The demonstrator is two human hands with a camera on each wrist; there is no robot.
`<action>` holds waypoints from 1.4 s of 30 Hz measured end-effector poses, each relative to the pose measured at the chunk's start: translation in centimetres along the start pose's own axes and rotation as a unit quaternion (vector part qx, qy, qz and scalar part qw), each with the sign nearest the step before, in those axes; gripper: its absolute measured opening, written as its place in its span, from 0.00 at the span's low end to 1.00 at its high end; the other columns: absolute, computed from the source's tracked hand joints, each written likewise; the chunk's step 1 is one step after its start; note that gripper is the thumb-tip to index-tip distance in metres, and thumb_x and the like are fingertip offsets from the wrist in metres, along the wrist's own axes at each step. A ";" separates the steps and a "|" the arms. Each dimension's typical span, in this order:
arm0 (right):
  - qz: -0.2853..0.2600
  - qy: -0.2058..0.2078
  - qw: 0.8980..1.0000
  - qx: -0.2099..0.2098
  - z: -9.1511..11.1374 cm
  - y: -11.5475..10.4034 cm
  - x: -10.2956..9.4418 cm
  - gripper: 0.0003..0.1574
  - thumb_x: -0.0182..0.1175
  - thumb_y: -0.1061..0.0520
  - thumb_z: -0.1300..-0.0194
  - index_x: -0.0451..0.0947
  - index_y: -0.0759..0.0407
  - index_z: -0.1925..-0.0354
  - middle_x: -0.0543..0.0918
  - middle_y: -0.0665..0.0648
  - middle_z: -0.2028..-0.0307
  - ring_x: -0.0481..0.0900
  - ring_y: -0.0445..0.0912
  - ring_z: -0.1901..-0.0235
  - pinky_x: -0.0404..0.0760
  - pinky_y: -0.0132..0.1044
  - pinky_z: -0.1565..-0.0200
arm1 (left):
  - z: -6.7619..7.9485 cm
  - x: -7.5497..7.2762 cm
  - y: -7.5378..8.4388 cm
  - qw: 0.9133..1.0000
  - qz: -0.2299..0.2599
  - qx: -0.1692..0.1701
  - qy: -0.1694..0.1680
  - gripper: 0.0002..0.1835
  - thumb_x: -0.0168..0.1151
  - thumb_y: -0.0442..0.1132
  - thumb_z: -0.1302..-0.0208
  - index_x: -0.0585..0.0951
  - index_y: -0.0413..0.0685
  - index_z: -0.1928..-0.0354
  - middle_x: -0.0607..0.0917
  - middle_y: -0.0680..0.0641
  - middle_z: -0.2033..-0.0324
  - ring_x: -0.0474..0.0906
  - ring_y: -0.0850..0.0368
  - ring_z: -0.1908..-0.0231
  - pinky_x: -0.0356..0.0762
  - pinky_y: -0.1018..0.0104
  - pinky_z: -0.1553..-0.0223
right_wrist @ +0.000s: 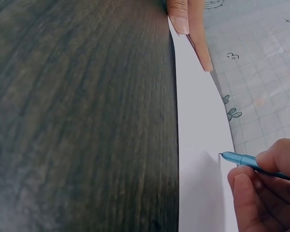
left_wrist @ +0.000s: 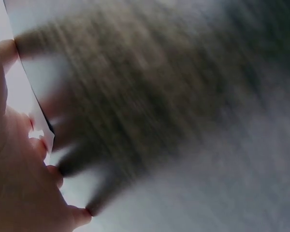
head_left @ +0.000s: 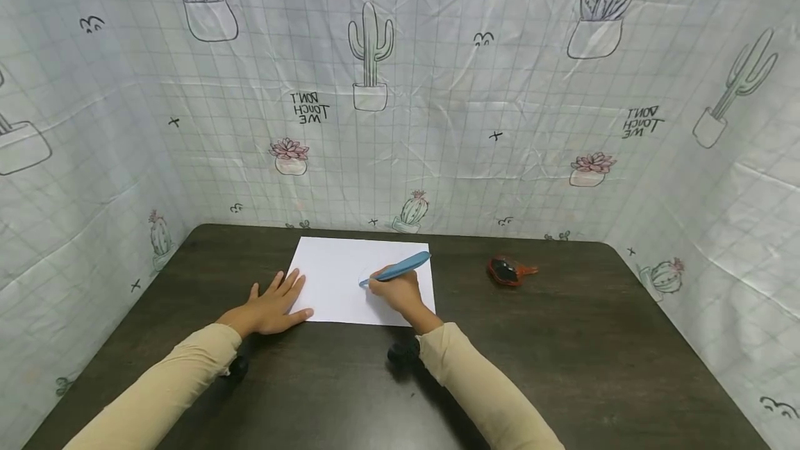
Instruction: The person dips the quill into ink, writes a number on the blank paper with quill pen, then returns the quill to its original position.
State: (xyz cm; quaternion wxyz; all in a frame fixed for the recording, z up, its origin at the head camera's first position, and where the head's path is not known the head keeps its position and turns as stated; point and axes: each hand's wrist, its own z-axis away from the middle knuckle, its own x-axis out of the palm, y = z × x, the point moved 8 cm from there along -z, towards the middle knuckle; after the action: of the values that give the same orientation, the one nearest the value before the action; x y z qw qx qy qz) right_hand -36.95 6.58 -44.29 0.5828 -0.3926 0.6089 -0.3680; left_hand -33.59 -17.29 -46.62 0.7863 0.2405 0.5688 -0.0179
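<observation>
A white sheet of paper (head_left: pixel 337 262) lies flat near the back of the dark table. My right hand (head_left: pixel 400 294) pinches a blue pen (head_left: pixel 403 266) over the middle of the sheet. In the right wrist view the tip of the pen (right_wrist: pixel 232 157) meets the paper (right_wrist: pixel 198 121). A faint thin line shows by the tip in the head view. With its fingers spread, my left hand (head_left: pixel 269 307) rests across the left edge of the sheet, thumb and fingertips on the paper. The left wrist view shows that hand (left_wrist: pixel 24 169) at the paper's edge.
To the right of the paper sits a small orange-red object with a dark glossy patch (head_left: pixel 507 271). A white cloth printed with cacti (head_left: pixel 437 123) hangs behind and beside the dark wooden table (head_left: pixel 562 353). Both forearms wear beige sleeves (head_left: pixel 481 387).
</observation>
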 end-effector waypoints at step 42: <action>0.046 -0.006 0.997 -0.062 1.9 -0.4 -2.5 0.03 0.67 0.63 0.48 0.86 0.60 0.71 0.86 0.53 0.76 0.75 0.38 0.79 0.72 0.32 0.73 | 0.5 0.0 0.2 1.000 0.002 0.009 0.009 0.45 0.46 0.63 0.30 0.46 0.42 0.24 0.42 0.38 0.25 0.35 0.33 0.28 0.28 0.24 0.40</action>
State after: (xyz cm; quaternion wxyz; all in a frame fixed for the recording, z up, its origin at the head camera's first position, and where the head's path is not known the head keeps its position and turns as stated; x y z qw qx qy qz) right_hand -35.03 8.67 -42.96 0.5777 -0.4014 0.6444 -0.2998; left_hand -33.02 -17.31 -46.46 0.7791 0.2489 0.5751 -0.0198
